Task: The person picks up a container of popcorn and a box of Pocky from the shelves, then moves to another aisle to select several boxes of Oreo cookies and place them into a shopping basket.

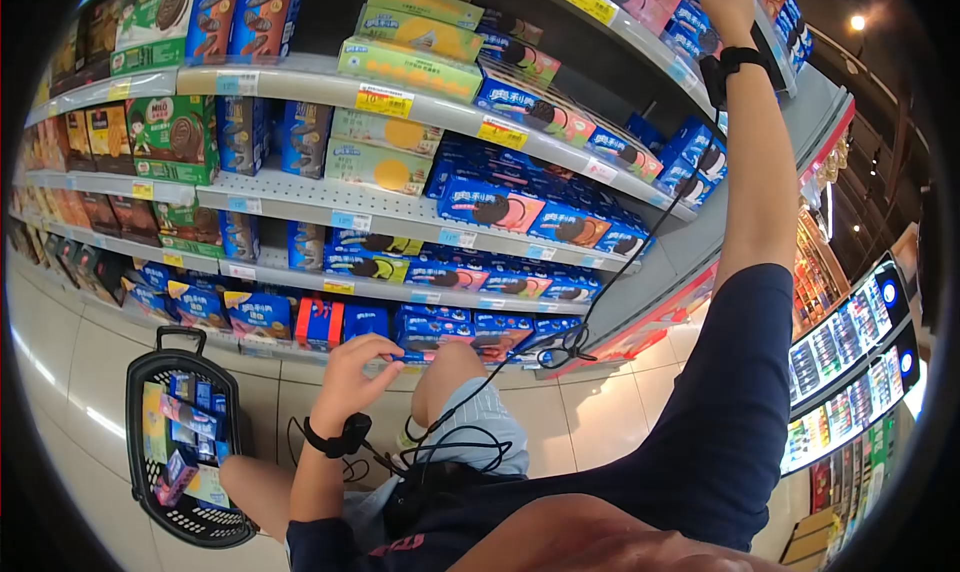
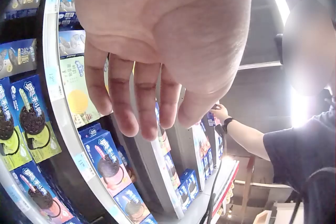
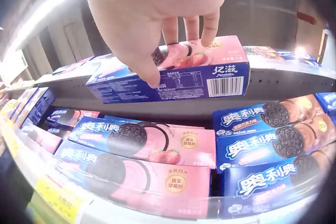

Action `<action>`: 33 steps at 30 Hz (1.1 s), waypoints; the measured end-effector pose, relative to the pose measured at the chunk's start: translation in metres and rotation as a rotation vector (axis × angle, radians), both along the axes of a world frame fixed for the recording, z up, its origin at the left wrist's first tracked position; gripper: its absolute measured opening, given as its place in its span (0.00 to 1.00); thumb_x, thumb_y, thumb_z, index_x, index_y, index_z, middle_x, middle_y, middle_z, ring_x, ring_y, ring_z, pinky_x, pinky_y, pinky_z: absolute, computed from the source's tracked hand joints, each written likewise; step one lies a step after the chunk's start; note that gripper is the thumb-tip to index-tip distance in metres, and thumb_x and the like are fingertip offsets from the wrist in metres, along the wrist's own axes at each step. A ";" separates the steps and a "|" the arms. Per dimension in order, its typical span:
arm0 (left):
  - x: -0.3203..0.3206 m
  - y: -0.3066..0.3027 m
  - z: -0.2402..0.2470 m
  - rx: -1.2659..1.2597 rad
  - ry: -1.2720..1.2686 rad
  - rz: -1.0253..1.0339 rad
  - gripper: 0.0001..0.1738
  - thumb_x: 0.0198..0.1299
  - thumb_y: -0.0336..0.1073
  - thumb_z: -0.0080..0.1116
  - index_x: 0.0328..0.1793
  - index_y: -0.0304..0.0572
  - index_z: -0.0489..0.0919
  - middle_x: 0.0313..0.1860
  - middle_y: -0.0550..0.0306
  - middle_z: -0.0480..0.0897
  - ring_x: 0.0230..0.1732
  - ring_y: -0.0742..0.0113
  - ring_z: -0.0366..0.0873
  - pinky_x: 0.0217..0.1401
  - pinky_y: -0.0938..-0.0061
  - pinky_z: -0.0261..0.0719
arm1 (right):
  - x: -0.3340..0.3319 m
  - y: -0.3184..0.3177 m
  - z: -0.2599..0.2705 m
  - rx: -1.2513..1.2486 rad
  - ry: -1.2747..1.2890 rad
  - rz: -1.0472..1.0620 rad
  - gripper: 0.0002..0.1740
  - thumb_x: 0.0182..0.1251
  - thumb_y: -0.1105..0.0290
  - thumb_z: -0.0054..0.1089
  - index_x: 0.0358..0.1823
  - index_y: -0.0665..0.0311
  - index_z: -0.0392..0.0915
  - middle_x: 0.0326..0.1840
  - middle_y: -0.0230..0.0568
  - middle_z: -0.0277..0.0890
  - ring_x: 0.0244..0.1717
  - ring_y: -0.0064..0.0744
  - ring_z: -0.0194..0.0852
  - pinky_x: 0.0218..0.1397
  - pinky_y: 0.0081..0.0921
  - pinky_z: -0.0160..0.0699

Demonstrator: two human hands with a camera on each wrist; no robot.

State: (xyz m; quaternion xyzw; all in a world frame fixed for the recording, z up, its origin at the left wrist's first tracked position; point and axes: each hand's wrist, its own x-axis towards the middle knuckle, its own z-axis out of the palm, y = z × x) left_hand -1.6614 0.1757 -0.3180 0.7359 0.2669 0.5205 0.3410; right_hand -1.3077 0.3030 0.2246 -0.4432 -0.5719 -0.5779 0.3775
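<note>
My right hand point(image 1: 724, 14) is raised to the top shelf at the upper right. In the right wrist view it grips a pink and blue box of strawberry Oreo cookies point(image 3: 178, 83), thumb on the near side and fingers over the far side. More strawberry Oreo boxes point(image 3: 139, 142) lie on the shelf beneath it, beside brown and blue chocolate Oreo boxes point(image 3: 275, 140). My left hand point(image 1: 350, 377) hangs low in front of the bottom shelf, holding nothing. Its fingers point(image 2: 147, 103) are loosely bent in the left wrist view, with the shelves behind them.
A black shopping basket point(image 1: 238, 412) with several cookie boxes stands on the floor at the left. Shelves point(image 1: 300, 212) of cookie boxes span the front. A clear lip point(image 3: 173, 208) edges the top shelf. Black cables point(image 1: 470, 457) hang across my lap and up along the shelf end.
</note>
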 end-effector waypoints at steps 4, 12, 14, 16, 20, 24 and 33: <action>0.001 -0.003 0.002 -0.031 0.023 0.003 0.08 0.50 0.23 0.65 0.38 0.33 0.82 0.36 0.50 0.84 0.37 0.60 0.83 0.42 0.73 0.79 | 0.009 0.022 0.009 -0.067 0.000 0.050 0.28 0.46 0.70 0.68 0.54 0.58 0.79 0.44 0.52 0.82 0.47 0.53 0.80 0.50 0.39 0.78; 0.002 -0.008 -0.001 -0.036 0.066 0.053 0.06 0.50 0.24 0.66 0.36 0.33 0.82 0.35 0.51 0.84 0.35 0.60 0.83 0.41 0.73 0.79 | 0.000 0.052 0.017 -0.190 -0.005 0.200 0.25 0.41 0.77 0.66 0.48 0.62 0.81 0.33 0.48 0.82 0.35 0.45 0.82 0.40 0.33 0.80; 0.003 -0.009 -0.004 -0.033 0.066 0.053 0.07 0.50 0.24 0.66 0.36 0.33 0.82 0.35 0.51 0.84 0.35 0.60 0.83 0.41 0.73 0.79 | 0.008 0.064 0.019 -0.217 -0.027 0.231 0.25 0.40 0.78 0.66 0.47 0.63 0.82 0.30 0.47 0.82 0.32 0.42 0.82 0.39 0.32 0.80; 0.004 -0.010 -0.004 -0.031 0.067 0.053 0.07 0.51 0.24 0.65 0.37 0.33 0.82 0.35 0.51 0.84 0.35 0.60 0.83 0.41 0.73 0.79 | 0.014 0.073 0.020 -0.193 -0.033 0.246 0.25 0.40 0.78 0.66 0.46 0.63 0.82 0.30 0.47 0.82 0.32 0.43 0.82 0.39 0.32 0.80; 0.007 -0.009 -0.006 -0.031 0.064 0.036 0.07 0.51 0.26 0.66 0.37 0.35 0.82 0.35 0.51 0.84 0.35 0.59 0.83 0.40 0.72 0.79 | 0.009 0.070 0.018 -0.185 -0.010 0.222 0.24 0.41 0.79 0.62 0.47 0.64 0.81 0.33 0.49 0.82 0.35 0.46 0.82 0.41 0.34 0.81; 0.011 -0.007 -0.008 0.000 0.051 0.010 0.08 0.51 0.27 0.66 0.38 0.36 0.82 0.35 0.51 0.84 0.35 0.60 0.83 0.39 0.72 0.80 | 0.020 0.082 0.026 -0.129 -0.129 0.172 0.24 0.43 0.80 0.60 0.48 0.65 0.81 0.37 0.52 0.82 0.39 0.50 0.82 0.44 0.36 0.80; 0.018 -0.008 -0.012 -0.012 0.056 -0.033 0.08 0.51 0.29 0.66 0.39 0.38 0.83 0.35 0.52 0.84 0.35 0.59 0.83 0.39 0.71 0.79 | 0.022 0.090 0.013 -0.081 -0.064 0.212 0.23 0.49 0.81 0.53 0.50 0.66 0.80 0.43 0.56 0.81 0.48 0.55 0.79 0.55 0.39 0.76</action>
